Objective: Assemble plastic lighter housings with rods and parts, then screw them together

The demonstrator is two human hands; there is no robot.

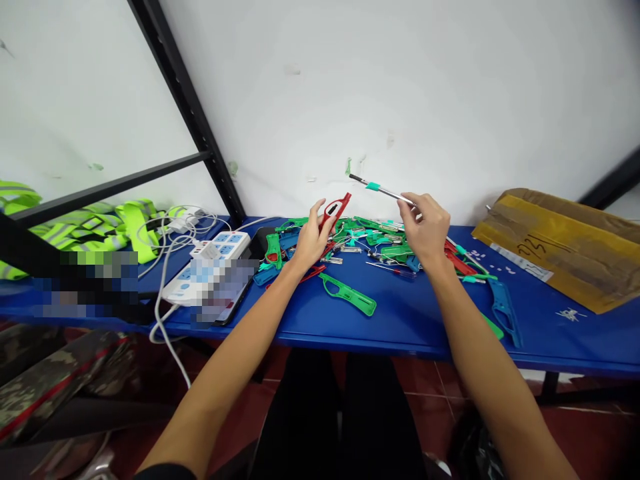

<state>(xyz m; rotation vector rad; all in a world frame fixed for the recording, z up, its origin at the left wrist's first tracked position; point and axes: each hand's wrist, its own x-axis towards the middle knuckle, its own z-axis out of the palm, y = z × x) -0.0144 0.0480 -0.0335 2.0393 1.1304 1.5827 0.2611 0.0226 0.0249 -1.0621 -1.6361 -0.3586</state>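
Note:
My left hand (pixel 312 241) is closed around a red plastic lighter casing (pixel 345 199) with a ring-shaped trigger opening, its narrow end pointing up. Pinched in my right hand (pixel 426 223) is a thin metal rod (pixel 393 194) with a teal piece (pixel 373 187) on it and a dark tip at the left. The rod is tilted and stands apart from the casing. Below both hands spreads a pile of lighter parts (pixel 393 252) in green, blue, red and teal, with thin wires and metal pieces. In front lies a green casing half (pixel 353 295).
A white power strip (pixel 185 283) with cables and a partly blurred phone (pixel 237 293) lie on the left. Fluorescent yellow straps (pixel 137 227) are heaped beyond the black frame (pixel 195 113). A taped cardboard box (pixel 555 233) stands right. Blue casings (pixel 504 310) lie near the blue table's edge.

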